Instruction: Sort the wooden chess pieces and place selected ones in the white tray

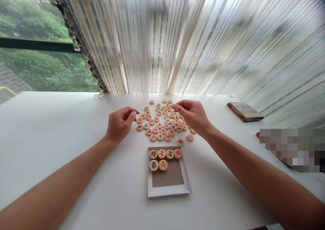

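Many round wooden Chinese chess pieces (159, 125) with red or black characters lie loosely spread on the white table. My left hand (120, 123) is closed at the left edge of the spread, thumb and forefinger together, with no piece visible between them. At the far right of the spread, my right hand (193, 116) is pinched with its fingertips down among the pieces; whether a piece is between them I cannot make out. Nearer me stands a shallow white box (169, 191) with a full back row of several pieces and two more, a black one (153, 165) and a red one (163, 165), before it.
A flat book-like box (245, 111) lies at the back right of the table (76, 132). Another flat object, partly blurred out, is nearer on the right. Small clear glass-like beads (99, 95) rest at the back left, below a string curtain (152, 37) and a window.
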### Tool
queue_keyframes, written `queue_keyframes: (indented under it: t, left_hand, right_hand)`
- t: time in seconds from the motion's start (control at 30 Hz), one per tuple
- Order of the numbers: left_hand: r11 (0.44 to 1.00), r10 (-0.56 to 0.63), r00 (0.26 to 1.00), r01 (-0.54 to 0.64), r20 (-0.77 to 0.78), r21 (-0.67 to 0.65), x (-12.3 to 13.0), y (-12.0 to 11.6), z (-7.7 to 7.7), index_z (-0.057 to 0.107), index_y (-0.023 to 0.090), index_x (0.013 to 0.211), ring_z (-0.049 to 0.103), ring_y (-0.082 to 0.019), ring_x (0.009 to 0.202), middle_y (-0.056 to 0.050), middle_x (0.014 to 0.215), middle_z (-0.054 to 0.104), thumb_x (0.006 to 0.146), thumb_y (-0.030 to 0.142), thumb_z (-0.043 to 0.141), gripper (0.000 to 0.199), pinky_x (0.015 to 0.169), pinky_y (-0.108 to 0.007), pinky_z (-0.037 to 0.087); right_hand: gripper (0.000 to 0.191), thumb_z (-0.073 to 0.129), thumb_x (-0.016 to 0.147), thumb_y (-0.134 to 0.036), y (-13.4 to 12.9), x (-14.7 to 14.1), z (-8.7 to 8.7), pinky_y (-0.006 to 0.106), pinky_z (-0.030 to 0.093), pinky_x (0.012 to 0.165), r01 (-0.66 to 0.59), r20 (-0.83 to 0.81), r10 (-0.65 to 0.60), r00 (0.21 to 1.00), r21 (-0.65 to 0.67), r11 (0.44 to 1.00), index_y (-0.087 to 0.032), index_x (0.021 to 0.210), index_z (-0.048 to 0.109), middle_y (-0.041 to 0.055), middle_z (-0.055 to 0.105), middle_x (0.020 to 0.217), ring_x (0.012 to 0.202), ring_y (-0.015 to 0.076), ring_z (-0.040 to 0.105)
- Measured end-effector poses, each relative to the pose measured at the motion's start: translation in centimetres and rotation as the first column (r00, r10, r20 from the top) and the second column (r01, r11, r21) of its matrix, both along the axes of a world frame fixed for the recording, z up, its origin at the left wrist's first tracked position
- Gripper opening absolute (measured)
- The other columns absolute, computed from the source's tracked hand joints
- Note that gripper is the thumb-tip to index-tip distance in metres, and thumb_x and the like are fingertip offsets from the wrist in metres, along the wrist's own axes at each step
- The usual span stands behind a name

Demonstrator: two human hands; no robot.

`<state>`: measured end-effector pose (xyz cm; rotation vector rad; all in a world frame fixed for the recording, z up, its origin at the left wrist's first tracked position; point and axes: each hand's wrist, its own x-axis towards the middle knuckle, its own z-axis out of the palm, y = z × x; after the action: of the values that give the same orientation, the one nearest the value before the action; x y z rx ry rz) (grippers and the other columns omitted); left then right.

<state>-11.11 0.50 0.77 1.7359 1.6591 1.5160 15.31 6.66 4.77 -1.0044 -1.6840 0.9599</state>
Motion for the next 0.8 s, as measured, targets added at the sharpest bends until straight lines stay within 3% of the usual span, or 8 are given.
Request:
queue_keyframes:
  t: [0.17,0.5,0.8]
  left_hand:
    - [0.999,0.018,1.0,-0.019,-0.021,-0.026,-0.1,0.0,-0.1,0.079,0.015,0.088,0.06,-0.013,0.055,-0.002,0.065,0.07,0.091,0.03,0.06,0.025,0.049,-0.022,0.041]
    - [0.997,0.059,0.994,-0.063,-0.088,-0.046,-0.1,0.2,-0.1,0.08,0.015,0.088,0.06,-0.014,0.059,-0.003,0.071,0.073,0.089,0.031,0.062,0.024,0.056,-0.025,0.044]
    - [0.994,0.07,0.982,-0.084,-0.178,-0.071,0.0,0.3,0.0,0.08,0.016,0.091,0.062,-0.014,0.061,-0.003,0.079,0.076,0.087,0.027,0.065,0.019,0.06,-0.025,0.049]
  right_hand:
    - [0.025,0.076,0.082,-0.038,2.0,-1.9,0.8,0.024,0.032,0.047,-0.034,-0.083,0.034,0.996,0.009,0.999,-0.014,0.076,0.076,0.0006,0.061,0.063,0.055,0.01,0.045]
    - [0.025,0.077,0.082,-0.04,4.4,-0.3,-0.3,0.025,0.035,0.049,-0.046,0.114,0.052,0.992,-0.055,0.997,-0.015,0.081,0.079,0.005,0.069,0.071,0.06,0.0125,0.05]
    - [0.033,0.074,0.082,-0.046,4.4,-0.2,-0.6,0.026,0.037,0.048,-0.069,0.251,0.083,0.964,-0.064,0.996,-0.014,0.086,0.08,0.0026,0.066,0.068,0.053,0.0104,0.046]
